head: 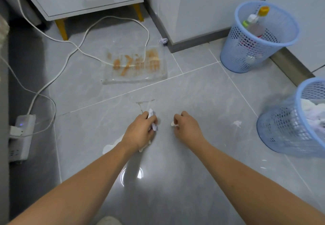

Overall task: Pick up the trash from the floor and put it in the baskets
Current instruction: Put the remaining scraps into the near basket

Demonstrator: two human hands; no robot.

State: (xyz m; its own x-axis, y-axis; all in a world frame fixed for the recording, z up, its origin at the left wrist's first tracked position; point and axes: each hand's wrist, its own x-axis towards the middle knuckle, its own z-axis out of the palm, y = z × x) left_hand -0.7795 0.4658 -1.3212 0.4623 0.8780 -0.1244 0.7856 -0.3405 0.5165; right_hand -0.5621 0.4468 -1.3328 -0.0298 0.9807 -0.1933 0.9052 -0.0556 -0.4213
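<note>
Fingers of left hand (pixel 140 130) curled round a wad of white paper (pixel 152 120), bits sticking out above and below the fist. Fingers of right hand (pixel 186 128) pinching a small white scrap (pixel 173 124), right at floor level; cannot tell whether already lifted clear of the tile.

Step in hand, by the look of it: pickup phase, both hands loaded or nearly so, nothing dropped in a basket from this grab yet.

More white paper (pixel 112 144) on the floor (pixel 202 93) just beside and partly under the left forearm. Further out: clear plastic bag (pixel 135 65) with orange print lying flat, a white cable (pixel 84 52) running across it. Small crumpled ball (pixel 163 40) against the corner of the wall base, well apart from the hands.

Near basket (pixel 299 105) to the right, already holding white paper. Far basket (pixel 237 49) beyond it, holding plastic bottles. So probably sorted: paper near, plastic far.

Next move likely calls for: lift both hands, swing right, release paper over the near basket. Then back for the paper by the forearm, the ball, the bag. Bag needs sliding out from under the cable without tugging it; power strip (pixel 21 133) on the left is on that line.
</note>
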